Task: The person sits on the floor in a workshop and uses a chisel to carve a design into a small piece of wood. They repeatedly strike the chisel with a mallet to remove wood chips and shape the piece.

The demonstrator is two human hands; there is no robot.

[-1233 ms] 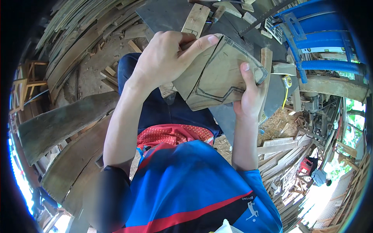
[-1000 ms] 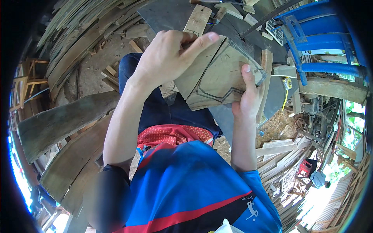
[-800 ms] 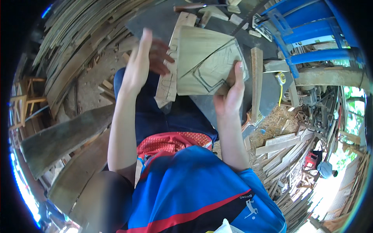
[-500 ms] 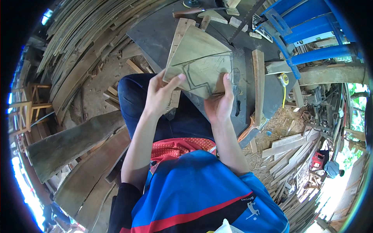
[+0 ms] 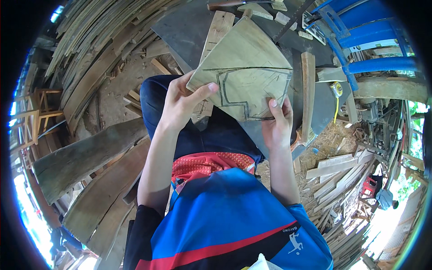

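We are holding a flat wood piece (image 5: 245, 74) up over our lap, with dark lines drawn on its top face. Our left hand (image 5: 182, 101) grips its left edge, thumb on top and fingers curled under. Our right hand (image 5: 276, 128) grips the near right edge the same way, thumb pressed on the drawn lines. Both hands are closed tight on the wood, so it rests on nothing else. A narrow plank (image 5: 211, 58) pokes out from below it, but we cannot tell if the two touch. Behind it lies a dark sheet (image 5: 189, 27), and a thin wood strip (image 5: 308, 96) stands just beside our right hand. A blue metal frame (image 5: 364, 36) is at the far right. To do this well, we think we should keep both thumbs firm so the wood does not tip. We should hold it flat so the lines are easy to see. We should keep our fingers off rough edges, since they may give splinters. Loose boards (image 5: 90, 148) lie near our legs, so we should move slowly.
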